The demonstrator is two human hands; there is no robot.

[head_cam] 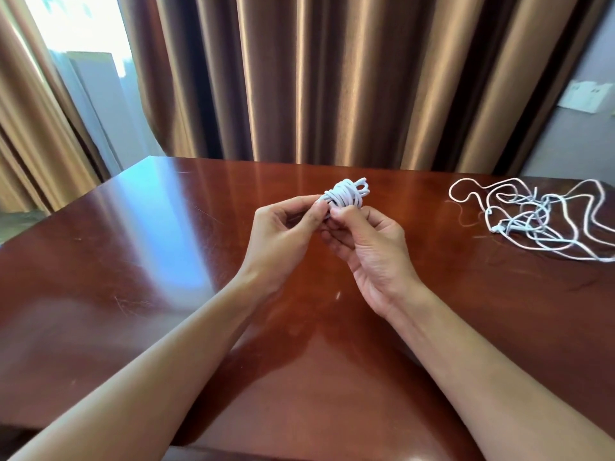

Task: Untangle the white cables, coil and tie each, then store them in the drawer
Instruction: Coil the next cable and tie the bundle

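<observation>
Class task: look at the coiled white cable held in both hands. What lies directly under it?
Under the coiled white cable, the left hand and right hand pinch its lower end, above the wooden table. The fingers cover the cable's lower end.

A coiled cable [346, 197] was held above the middle of the desk [133, 261], between the left hand [283, 234] and the right hand [369, 247]. A loose tangle of cable [539, 217] lay on the desk at the far right, well apart. Curtains [316, 78] hung behind the desk; a wall socket [584, 96] sat behind the tangle.
</observation>
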